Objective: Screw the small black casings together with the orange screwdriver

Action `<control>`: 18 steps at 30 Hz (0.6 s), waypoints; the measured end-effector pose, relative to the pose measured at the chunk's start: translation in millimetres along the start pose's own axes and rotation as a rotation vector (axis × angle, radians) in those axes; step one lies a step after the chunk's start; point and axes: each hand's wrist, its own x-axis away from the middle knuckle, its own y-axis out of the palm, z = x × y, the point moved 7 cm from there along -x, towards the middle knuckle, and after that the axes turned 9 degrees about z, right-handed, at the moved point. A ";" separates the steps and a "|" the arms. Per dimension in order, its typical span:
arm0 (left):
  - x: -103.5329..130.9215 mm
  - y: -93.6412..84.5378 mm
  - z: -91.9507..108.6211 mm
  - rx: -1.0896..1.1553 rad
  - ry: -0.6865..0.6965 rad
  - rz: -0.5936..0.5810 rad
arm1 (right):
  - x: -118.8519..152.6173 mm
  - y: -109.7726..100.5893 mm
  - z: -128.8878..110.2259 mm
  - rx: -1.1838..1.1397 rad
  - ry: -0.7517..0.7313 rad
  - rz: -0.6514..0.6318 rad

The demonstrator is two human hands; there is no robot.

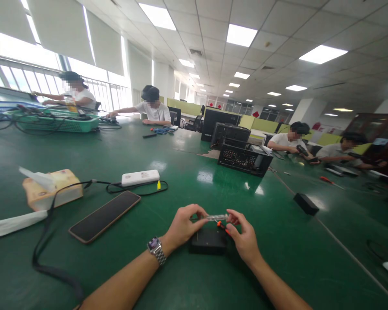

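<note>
Above a black box point(208, 242) on the green table, a small clear tube point(216, 218) is held level between both hands. My left hand point(186, 223), with a metal-banded watch on the wrist, pinches the tube's left end between thumb and fingers. At its right end is my right hand point(244, 236), its fingers curled by the tip. A small orange and black object point(221, 224) shows just under the tube, close to my right thumb; whether the thumb touches it is unclear.
A phone point(105, 216), a white power bank point(140, 177) with a cable and a tissue pack point(56, 189) lie left. A small black block point(306, 203) is right. Ahead stands an open computer case point(245, 157). Several people sit around the tables, near a green basket point(56, 122).
</note>
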 end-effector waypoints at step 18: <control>21.5 17.1 0.5 -0.122 0.074 -0.544 | -13.9 -70.5 92.3 -0.543 0.639 0.441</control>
